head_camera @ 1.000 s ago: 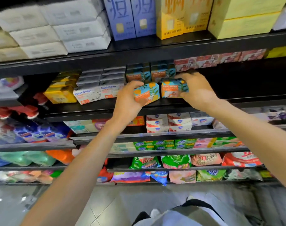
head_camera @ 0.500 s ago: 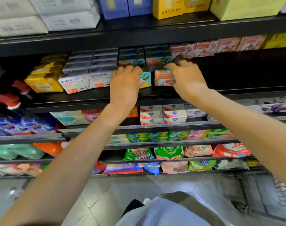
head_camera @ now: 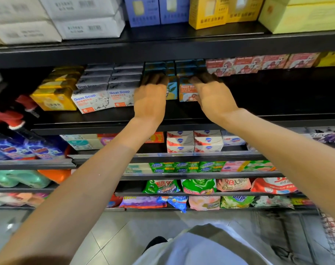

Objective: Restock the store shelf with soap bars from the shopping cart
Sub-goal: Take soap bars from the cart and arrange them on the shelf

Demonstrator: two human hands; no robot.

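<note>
My left hand (head_camera: 150, 96) and right hand (head_camera: 213, 94) each rest fingers atop a teal soap box (head_camera: 187, 90); whether the fingers curl is hidden. I advise seating both flush against the stacks behind the fingertips.

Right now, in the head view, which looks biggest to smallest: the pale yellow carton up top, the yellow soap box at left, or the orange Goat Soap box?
1. Pale yellow carton
2. Yellow soap box
3. Orange Goat Soap box, though a hand partly hides it

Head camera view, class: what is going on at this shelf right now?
A person is restocking soap. The left hand and right hand each rest on a teal-and-orange Goat Soap box, the left box and the right box, which stand side by side on the black shelf in front of matching stacks. White Goat Soap boxes sit to the left.
</note>
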